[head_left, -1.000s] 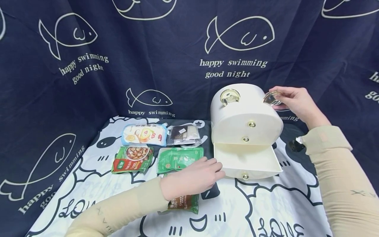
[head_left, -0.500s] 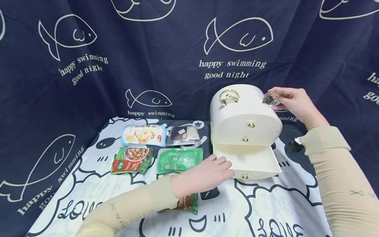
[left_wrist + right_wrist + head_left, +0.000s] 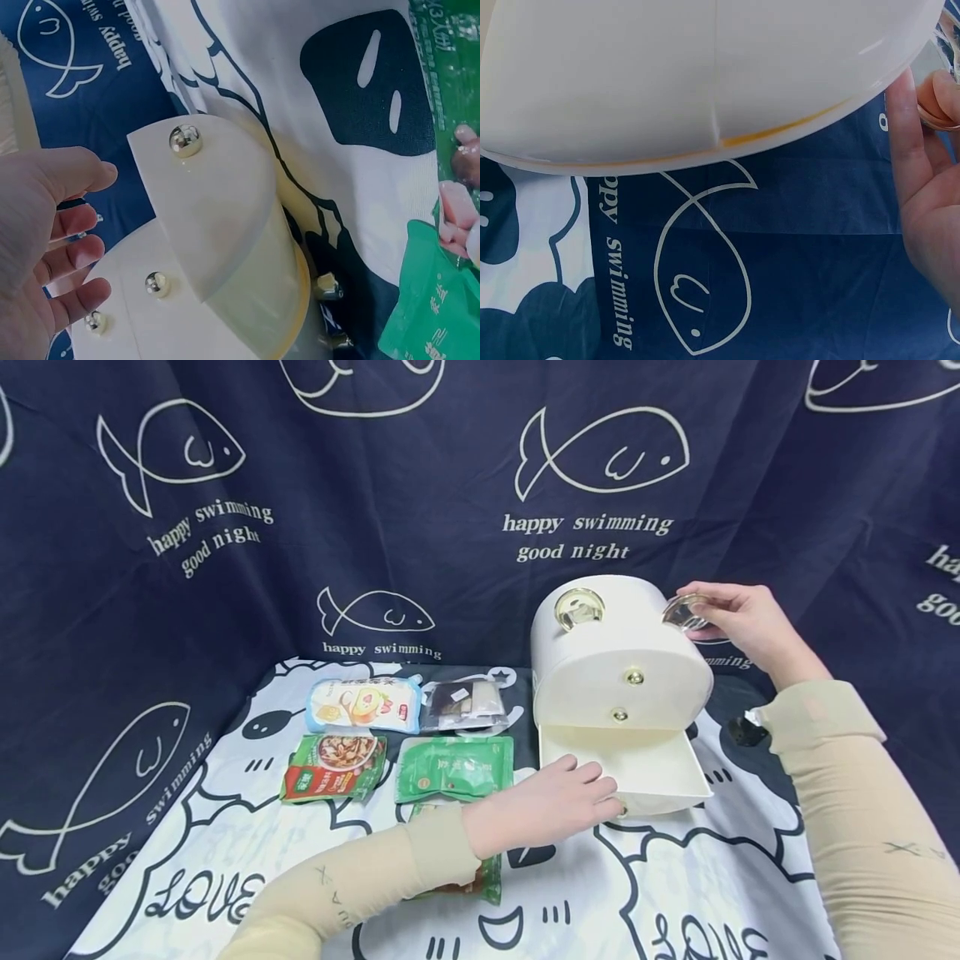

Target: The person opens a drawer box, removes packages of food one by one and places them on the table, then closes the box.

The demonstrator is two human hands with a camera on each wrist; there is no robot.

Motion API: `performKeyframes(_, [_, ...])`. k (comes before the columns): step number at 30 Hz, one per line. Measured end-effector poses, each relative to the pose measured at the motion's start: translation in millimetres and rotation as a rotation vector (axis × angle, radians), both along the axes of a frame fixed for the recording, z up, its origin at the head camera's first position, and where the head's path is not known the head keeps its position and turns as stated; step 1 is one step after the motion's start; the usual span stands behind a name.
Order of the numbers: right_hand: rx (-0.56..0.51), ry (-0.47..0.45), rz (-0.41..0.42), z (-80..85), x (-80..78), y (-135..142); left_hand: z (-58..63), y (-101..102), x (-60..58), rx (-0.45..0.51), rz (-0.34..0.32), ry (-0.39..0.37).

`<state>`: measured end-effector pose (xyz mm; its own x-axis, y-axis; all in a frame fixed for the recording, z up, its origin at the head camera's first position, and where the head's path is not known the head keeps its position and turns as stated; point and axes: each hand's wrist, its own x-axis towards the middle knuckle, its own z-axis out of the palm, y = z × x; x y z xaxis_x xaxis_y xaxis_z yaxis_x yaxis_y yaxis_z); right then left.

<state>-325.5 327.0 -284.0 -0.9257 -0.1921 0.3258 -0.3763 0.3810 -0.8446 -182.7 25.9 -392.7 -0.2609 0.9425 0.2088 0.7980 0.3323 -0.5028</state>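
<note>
A small white drawer cabinet (image 3: 581, 681) with a rounded top and gold knobs stands at the right in the head view. Its bottom drawer (image 3: 622, 764) is pulled out, with a bare inside. My right hand (image 3: 746, 622) pinches the shiny gold-rimmed disc (image 3: 677, 612) on the cabinet's right top; a matching disc (image 3: 580, 608) is on the left. My left hand (image 3: 551, 802) is held before the drawer's front left corner, fingers loosely bent and holding nothing. In the left wrist view its fingertips (image 3: 105, 174) are apart from the drawer's gold knob (image 3: 185, 140).
Left of the cabinet lie a white-and-blue pouch (image 3: 363, 704), a clear packet with dark contents (image 3: 465, 703), a red-and-green food packet (image 3: 335, 766) and a green pouch (image 3: 455, 767). Another green packet (image 3: 491, 878) is partly under my left forearm. A dark fish-print curtain (image 3: 420, 510) hangs behind.
My left hand has moved right, from beside the drawer's left edge to before its front near the knob. The right hand stays at the disc.
</note>
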Motion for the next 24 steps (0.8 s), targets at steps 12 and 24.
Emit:
performKeyframes(12, [0.052, -0.009, -0.037, -0.3, 3.4, -3.3, -10.2, 14.1, 0.3, -0.041, -0.029, 0.063])
performKeyframes(24, [0.037, 0.002, -0.025, 0.6, 1.4, -1.0, -23.4, 27.2, -2.7, -0.047, -0.059, 0.093])
